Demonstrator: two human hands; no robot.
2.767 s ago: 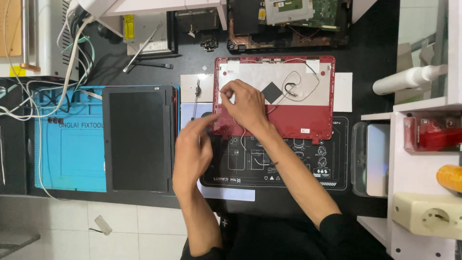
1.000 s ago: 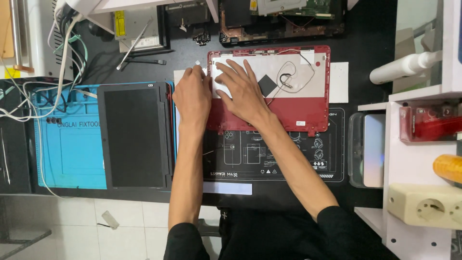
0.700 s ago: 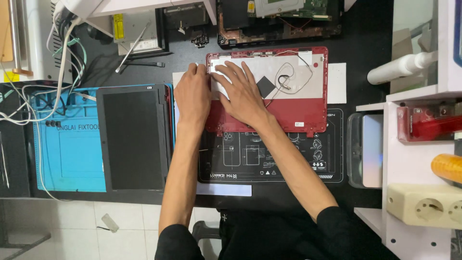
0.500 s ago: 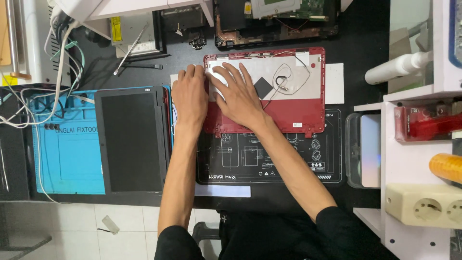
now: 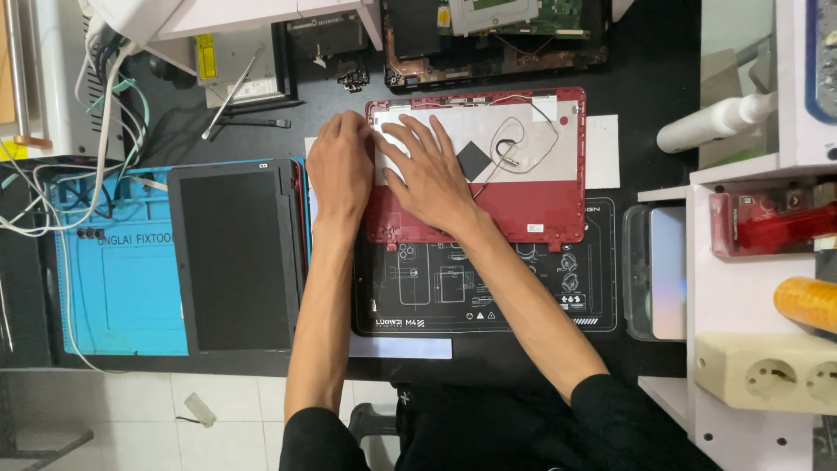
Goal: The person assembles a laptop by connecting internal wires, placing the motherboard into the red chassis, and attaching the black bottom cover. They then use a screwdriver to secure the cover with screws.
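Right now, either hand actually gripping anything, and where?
No clear grip: left hand rests at the red plastic laptop lid shell's top-left corner; right hand lies flat inside it.

Laptop cover (image 5: 532,205) lay on work mat (image 5: 488,296), dark panel (image 5: 237,257) to its left, opened chassis (image 5: 497,39) behind it.

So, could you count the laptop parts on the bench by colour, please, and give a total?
Red: 1, the red lid shell under both hands, left hand and right hand
Black: 2, the black screen panel and the opened black laptop base
Total: 3
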